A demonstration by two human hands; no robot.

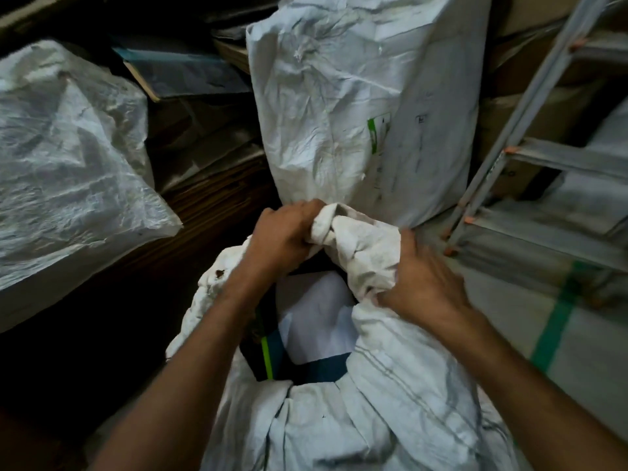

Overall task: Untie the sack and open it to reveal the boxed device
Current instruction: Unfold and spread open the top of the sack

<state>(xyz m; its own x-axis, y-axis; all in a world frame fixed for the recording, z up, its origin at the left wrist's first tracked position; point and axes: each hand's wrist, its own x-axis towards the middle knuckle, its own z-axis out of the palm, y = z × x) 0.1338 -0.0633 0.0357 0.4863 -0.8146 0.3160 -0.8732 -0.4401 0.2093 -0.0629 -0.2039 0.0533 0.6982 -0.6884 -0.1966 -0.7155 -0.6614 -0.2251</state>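
The crumpled white woven-plastic sack (390,402) is gripped at its bunched mouth by the left hand (282,236) and right hand (424,283), fingers clenched on fabric. Inside the mouth, the smooth white-and-blue boxed device (316,321) is partly exposed. The slippery weave could be lost if tugged unevenly.

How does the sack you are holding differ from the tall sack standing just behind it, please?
The sack in hand gapes open at its mouth, showing a white and blue box inside; the tall sack is wrapped shut around its load. The left hand and right hand grip the near sack's bunched rim; nobody touches the tall one. Both are crumpled white woven sacks.
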